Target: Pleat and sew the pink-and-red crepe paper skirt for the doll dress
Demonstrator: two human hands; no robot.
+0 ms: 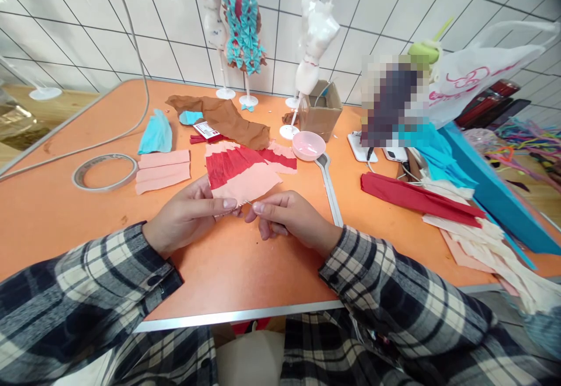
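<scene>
My left hand [188, 214] pinches the lower edge of a pink crepe-paper-like piece [249, 181] with a gathered red band across it. The piece spreads up and away from my fingers, above the orange table [210, 287]. Close by, the thumb and forefinger of my right hand [293, 214] are closed on a thin needle-like thing [247, 202] at that same edge; its exact kind is too small to make out. A second pink-and-red piece [284, 158] lies just behind. My left fingertips are partly hidden under the held piece.
Behind my hands lie brown crinkled material [228, 118], a pink bowl [309, 145] and a long grey-white tool [329, 190]. At left are a tape roll [79, 177] and a pink strip [163, 171]. Dress forms [318, 35] stand by the wall; red folded material [416, 196] lies right.
</scene>
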